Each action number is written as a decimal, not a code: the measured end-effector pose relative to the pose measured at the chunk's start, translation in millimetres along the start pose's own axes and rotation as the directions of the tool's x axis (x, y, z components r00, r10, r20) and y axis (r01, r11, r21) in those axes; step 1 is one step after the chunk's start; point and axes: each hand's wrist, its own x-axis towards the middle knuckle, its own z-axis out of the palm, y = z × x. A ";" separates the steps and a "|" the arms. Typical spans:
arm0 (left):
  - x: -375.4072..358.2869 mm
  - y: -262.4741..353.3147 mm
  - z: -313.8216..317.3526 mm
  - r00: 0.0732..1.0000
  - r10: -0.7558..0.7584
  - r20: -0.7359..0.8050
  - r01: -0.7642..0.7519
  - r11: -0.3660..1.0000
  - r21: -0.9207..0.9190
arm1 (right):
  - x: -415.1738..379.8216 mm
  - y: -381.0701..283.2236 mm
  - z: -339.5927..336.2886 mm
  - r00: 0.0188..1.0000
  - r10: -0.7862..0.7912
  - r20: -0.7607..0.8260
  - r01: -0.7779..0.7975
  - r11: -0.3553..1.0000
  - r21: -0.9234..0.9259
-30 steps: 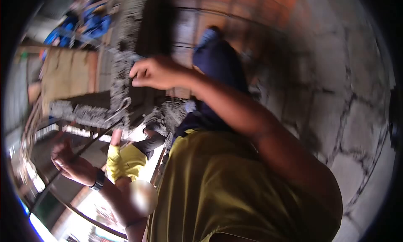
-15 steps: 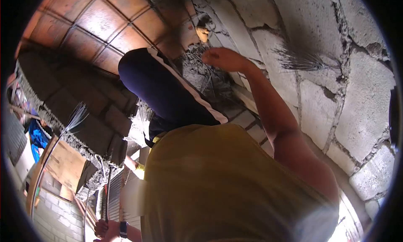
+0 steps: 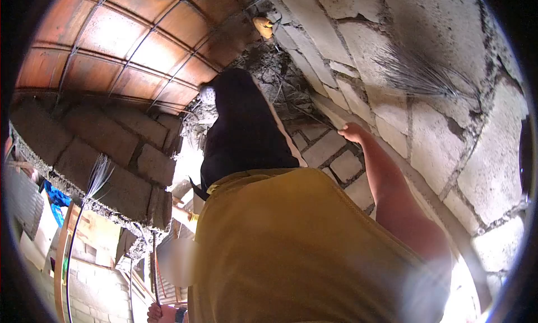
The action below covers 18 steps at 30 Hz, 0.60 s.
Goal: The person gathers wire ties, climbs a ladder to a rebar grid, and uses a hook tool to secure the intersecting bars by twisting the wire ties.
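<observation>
My right hand (image 3: 352,132) is beside the block wall at right centre, fingers drawn together. A thin dark line runs near its fingertips; what the hand holds is too small to tell. At the bottom left, my left hand (image 3: 156,313), with a dark band at the wrist, is wrapped round an upright dark metal bar (image 3: 154,267). My leg in dark trousers (image 3: 241,127) extends forward from under my yellow shirt (image 3: 291,244). Rough rubble and wires (image 3: 269,68) lie beyond my knee.
Orange panels under a rebar grid (image 3: 106,28) fill the upper left. Wire bundles stick out of the right block wall (image 3: 386,98) and the broken left block wall (image 3: 106,135). Another person's forearm (image 3: 182,215) shows below. A yellowish object (image 3: 263,27) sits at the top.
My right hand has moved down and right, away from the rubble, and its fingers have drawn together. The view has shifted. My left hand stays round the bar.
</observation>
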 end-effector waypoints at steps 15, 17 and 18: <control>70.9 9.8 -70.7 0.980 -0.049 0.193 0.081 0.983 -0.163 | -1.1 97.9 117.5 0.888 0.397 0.231 -0.411 0.911 0.017; 19.1 13.2 1.5 0.990 0.050 -0.135 -0.058 0.996 -0.061 | -3.3 95.5 120.7 0.897 0.403 0.181 -0.413 0.910 0.024; 14.7 13.2 10.6 0.983 0.053 -0.175 -0.064 0.996 -0.059 | -5.7 96.6 122.1 0.905 0.395 0.159 -0.407 0.912 0.052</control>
